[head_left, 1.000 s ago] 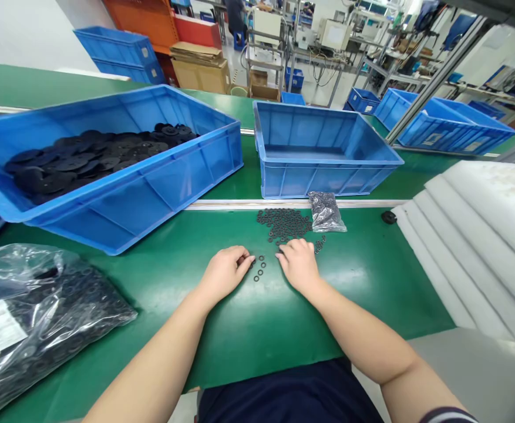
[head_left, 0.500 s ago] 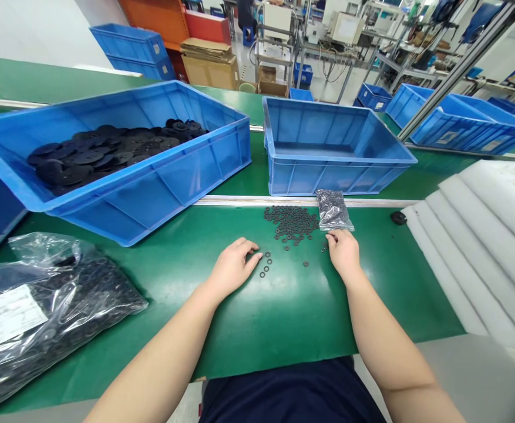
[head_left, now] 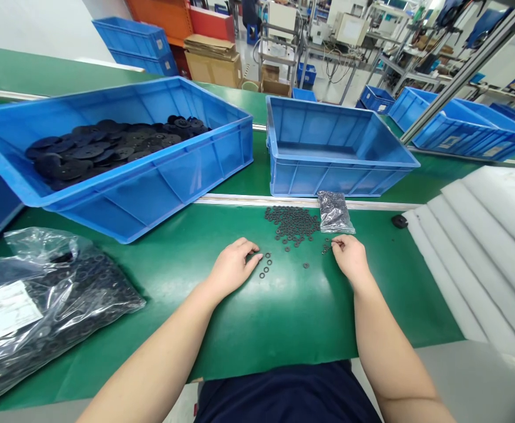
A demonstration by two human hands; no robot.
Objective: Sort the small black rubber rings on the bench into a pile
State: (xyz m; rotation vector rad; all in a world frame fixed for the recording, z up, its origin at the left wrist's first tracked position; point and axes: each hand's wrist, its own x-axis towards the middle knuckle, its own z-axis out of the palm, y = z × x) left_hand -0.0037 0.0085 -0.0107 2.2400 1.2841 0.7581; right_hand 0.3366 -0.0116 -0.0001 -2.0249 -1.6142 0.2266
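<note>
My left hand (head_left: 235, 265) rests on the green table with thumb and fingers apart and nothing visible between them. Just right of its fingertips, several small black rings (head_left: 266, 269) lie in a short line. My right hand (head_left: 351, 257) has its thumb and forefinger pinched together beside a few tiny dark parts (head_left: 326, 247); anything between the fingertips is too small to make out. Ahead of both hands spreads a pile of black rings (head_left: 292, 223), with a single ring (head_left: 306, 265) lying apart nearer me. A clear bag of small dark parts (head_left: 334, 212) sits beyond my right hand.
A blue bin (head_left: 151, 197) of black discs stands at back left, another blue bin (head_left: 340, 176) at back centre. A large clear bag of dark parts (head_left: 85, 299) lies left. White foam sheets (head_left: 481, 235) are stacked right, near a small black object (head_left: 399, 221).
My right hand has shifted slightly right and back from the bag, showing more of the tiny parts beside its fingertips. My left hand has stayed in place.
</note>
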